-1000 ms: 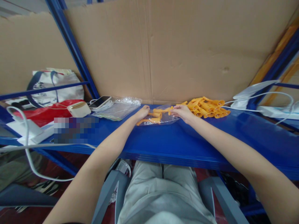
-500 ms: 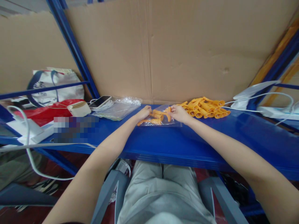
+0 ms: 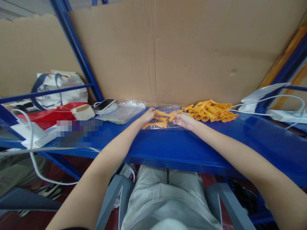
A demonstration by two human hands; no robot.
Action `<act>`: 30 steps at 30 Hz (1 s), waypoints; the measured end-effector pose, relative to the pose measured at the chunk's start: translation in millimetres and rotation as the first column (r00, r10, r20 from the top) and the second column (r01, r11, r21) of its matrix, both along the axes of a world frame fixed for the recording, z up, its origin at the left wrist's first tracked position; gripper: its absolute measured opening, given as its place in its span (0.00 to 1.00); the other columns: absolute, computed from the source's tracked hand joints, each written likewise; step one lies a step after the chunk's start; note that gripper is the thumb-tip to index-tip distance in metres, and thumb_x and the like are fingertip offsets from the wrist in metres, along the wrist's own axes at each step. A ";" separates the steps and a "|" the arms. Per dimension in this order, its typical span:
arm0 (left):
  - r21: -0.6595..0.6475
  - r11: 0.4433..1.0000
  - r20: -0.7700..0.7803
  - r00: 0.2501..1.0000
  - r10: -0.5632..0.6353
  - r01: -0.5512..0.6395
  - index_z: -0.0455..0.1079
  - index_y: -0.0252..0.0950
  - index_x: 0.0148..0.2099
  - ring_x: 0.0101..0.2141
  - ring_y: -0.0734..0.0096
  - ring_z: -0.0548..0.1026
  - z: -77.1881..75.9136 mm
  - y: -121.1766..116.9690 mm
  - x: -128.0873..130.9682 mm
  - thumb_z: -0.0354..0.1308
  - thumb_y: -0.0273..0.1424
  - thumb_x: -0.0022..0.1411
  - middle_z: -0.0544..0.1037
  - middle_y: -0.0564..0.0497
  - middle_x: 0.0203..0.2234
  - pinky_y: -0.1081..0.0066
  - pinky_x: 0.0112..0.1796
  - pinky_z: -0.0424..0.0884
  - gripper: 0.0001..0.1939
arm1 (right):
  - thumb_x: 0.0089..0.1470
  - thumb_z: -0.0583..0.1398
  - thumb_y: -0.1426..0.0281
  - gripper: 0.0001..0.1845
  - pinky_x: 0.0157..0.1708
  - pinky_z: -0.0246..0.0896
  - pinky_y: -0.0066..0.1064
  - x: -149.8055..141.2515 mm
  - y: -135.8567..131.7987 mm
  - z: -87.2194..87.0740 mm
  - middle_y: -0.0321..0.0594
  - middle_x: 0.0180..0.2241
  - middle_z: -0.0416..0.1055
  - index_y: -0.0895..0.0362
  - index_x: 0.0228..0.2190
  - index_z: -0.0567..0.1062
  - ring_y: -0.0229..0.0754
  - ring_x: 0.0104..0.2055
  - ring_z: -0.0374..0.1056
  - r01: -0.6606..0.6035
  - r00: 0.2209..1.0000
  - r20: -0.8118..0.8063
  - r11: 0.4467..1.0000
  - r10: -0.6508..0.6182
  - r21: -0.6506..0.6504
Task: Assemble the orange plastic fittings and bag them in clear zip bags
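The left hand (image 3: 149,115) was at the left edge of a clear plastic bag (image 3: 170,125), which lay flat on the blue table (image 3: 163,147). Its fingers were bent inwards, but I could not tell whether they pinched the plastic, because the fingertips were small and partly hidden. The right hand (image 3: 184,121) was at the other side, with the palm partly turned up, and it gripped the end of an orange plastic piece (image 3: 172,116) with the fingertips. Between the two hands, several more orange pieces (image 3: 160,124) lay side by side; whether all were inside the bag or on it, I could not tell.

Just beyond the right hand, a pile of similar pieces (image 3: 211,111) rested near the cardboard sheet (image 3: 203,54), many with their round hollow ends facing the person. To the left of the left hand lay flat clear plastic bags (image 3: 122,113), beside a smartphone (image 3: 105,104) on a coiled white cable (image 3: 106,110).
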State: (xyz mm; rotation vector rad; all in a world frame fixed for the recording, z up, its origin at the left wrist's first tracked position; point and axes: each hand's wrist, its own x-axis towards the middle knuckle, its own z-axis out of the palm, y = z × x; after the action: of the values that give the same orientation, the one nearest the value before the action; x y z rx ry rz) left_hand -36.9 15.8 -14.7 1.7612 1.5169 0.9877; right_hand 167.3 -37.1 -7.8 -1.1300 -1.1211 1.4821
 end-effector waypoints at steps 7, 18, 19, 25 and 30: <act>0.001 1.000 -0.004 1.000 -0.007 0.007 0.62 0.34 0.60 0.58 0.58 0.71 -3.8 5.4 -3.3 0.45 0.31 0.67 0.70 0.38 0.60 0.61 0.55 0.69 0.20 | 0.62 0.56 0.81 0.14 0.29 0.71 0.24 -3.6 1.2 -8.9 0.37 0.18 0.72 0.57 0.26 0.67 0.34 0.22 0.71 -0.049 0.998 0.044 0.996 0.046 0.069; 0.091 0.976 -0.507 0.853 -0.125 0.198 0.56 0.29 0.67 0.68 0.59 0.55 -6.3 2.4 -7.9 0.43 0.34 0.68 0.58 0.38 0.68 0.63 0.66 0.49 0.29 | 0.56 0.58 0.85 0.12 0.29 0.73 0.26 -2.9 -4.1 -5.6 0.35 0.21 0.73 0.57 0.35 0.67 0.34 0.23 0.72 0.061 0.993 0.096 0.998 -0.063 0.026; 0.090 0.976 -0.529 0.840 -0.121 0.197 0.55 0.29 0.68 0.68 0.58 0.54 -5.8 1.1 -7.5 0.42 0.35 0.68 0.57 0.38 0.68 0.62 0.66 0.49 0.29 | 0.55 0.59 0.85 0.13 0.31 0.74 0.27 -2.3 -3.4 -6.8 0.35 0.22 0.73 0.57 0.36 0.67 0.35 0.25 0.73 0.045 0.995 0.084 0.998 -0.048 0.039; 0.230 0.960 -0.469 0.883 -0.033 0.158 0.62 0.34 0.63 0.62 0.58 0.65 2.1 -6.3 -5.7 0.47 0.32 0.67 0.68 0.40 0.62 0.60 0.62 0.58 0.24 | 0.50 0.63 0.84 0.10 0.36 0.72 0.26 -1.9 3.1 -15.8 0.36 0.25 0.75 0.58 0.29 0.71 0.34 0.29 0.73 -0.057 0.994 0.101 0.987 0.043 0.148; 0.264 0.953 -0.514 0.858 0.006 0.152 0.72 0.34 0.45 0.49 0.58 0.75 9.0 -10.2 -5.5 0.49 0.26 0.62 0.79 0.41 0.46 0.64 0.54 0.68 0.13 | 0.57 0.61 0.79 0.10 0.34 0.68 0.24 -2.2 3.2 -16.8 0.37 0.25 0.76 0.59 0.25 0.77 0.32 0.26 0.69 -0.193 0.968 0.203 0.956 0.149 0.220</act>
State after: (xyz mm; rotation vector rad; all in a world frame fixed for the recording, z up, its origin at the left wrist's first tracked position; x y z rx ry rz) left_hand -42.4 5.5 -5.7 2.4264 1.6534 0.7704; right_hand 165.1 -33.8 -24.6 -1.0373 -1.5166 1.3480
